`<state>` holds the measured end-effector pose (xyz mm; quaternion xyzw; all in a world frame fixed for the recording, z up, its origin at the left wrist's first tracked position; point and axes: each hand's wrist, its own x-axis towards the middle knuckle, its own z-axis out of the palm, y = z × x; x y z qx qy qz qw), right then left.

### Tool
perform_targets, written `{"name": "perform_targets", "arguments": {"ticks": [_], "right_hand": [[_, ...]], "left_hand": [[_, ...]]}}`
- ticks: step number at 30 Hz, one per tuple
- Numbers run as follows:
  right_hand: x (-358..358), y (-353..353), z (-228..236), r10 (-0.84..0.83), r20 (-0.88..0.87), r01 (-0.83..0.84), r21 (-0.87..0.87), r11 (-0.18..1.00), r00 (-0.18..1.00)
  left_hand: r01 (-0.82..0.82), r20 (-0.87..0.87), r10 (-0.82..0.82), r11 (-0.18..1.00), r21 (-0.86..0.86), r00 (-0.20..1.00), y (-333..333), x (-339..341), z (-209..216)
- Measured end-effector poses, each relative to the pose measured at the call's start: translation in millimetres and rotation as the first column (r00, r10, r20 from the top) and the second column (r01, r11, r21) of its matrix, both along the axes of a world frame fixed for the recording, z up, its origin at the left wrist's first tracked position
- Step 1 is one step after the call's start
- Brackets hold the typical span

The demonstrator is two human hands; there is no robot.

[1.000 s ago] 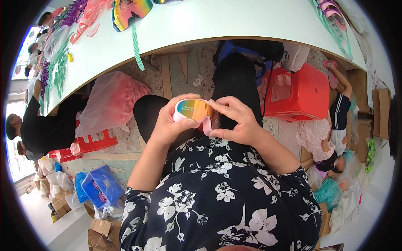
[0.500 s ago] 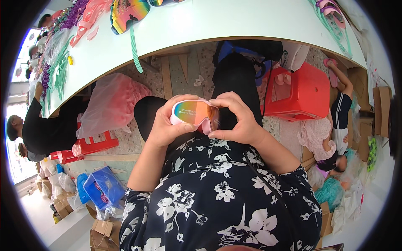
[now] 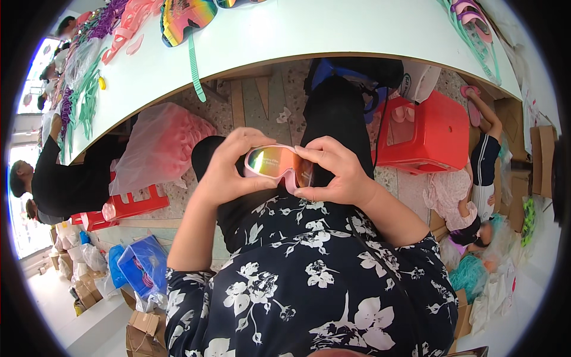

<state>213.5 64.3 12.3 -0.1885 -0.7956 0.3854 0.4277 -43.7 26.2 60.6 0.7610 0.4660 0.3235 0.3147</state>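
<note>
At the far left, a co-worker in black (image 3: 71,178) is seen beside a long white table (image 3: 285,38), on which green straps (image 3: 89,101) are heaped. To the right of the co-worker, a clear plastic bag (image 3: 140,154) is filled with pink pieces; nearer, a blue bin (image 3: 143,262) is set among packaging. On the table's far side, rainbow-lensed goggles (image 3: 178,24) are laid, and a green strap (image 3: 193,68) is draped over the edge beneath them.

In the middle, above the lap, a pair of pink goggles (image 3: 267,163) is held between two bare hands. The left end is gripped by the left hand (image 3: 226,169), fingers over the top rim and thumb below; the right end is pinched by the right hand (image 3: 339,172). The lens appears to be seated in the frame (faint lettering is shown on its shiny surface). No strap can be seen on this pair, so that part looks undone; whether the covered ends are fully fitted cannot be told.

Farther right, a red stool (image 3: 431,134) is placed under the table, and at the far right, goggles with pink and purple parts (image 3: 470,21) are stacked on the tabletop.
</note>
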Motion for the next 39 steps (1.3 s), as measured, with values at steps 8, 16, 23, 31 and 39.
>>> {"name": "perform_targets", "arguments": {"ticks": [8, 16, 23, 31, 39], "right_hand": [[-2.6, 9.1, 7.7, 0.065, 0.035, -0.066, 0.027, 0.997, 0.997], [11.5, 16.0, 9.7, 0.213, 0.119, -0.178, -0.251, 0.951, 0.97], [-2.5, 19.9, -8.2, 0.308, -0.424, -0.515, -0.784, 0.346, 0.852], [3.6, 18.0, -23.9, 0.222, -0.487, -0.53, -0.816, 0.23, 0.845], [8.5, -2.9, -27.5, 0.033, -0.682, -0.681, -0.726, 0.096, 0.731]], "left_hand": [[0.192, -0.335, -0.133, 0.97, 0.148, 0.933, 17.5, 16.6, 37.0], [0.126, -0.328, -0.038, 0.96, 0.25, 0.944, 3.4, 24.7, -1.9], [0.004, -0.205, 0.033, 0.984, 0.177, 0.978, -5.8, 21.2, -7.7], [-0.021, -0.203, 0.062, 0.98, 0.196, 0.977, -11.7, 13.8, -11.0], [-0.089, -0.126, 0.113, 0.979, 0.182, 0.986, -17.9, 13.6, -16.2]]}}
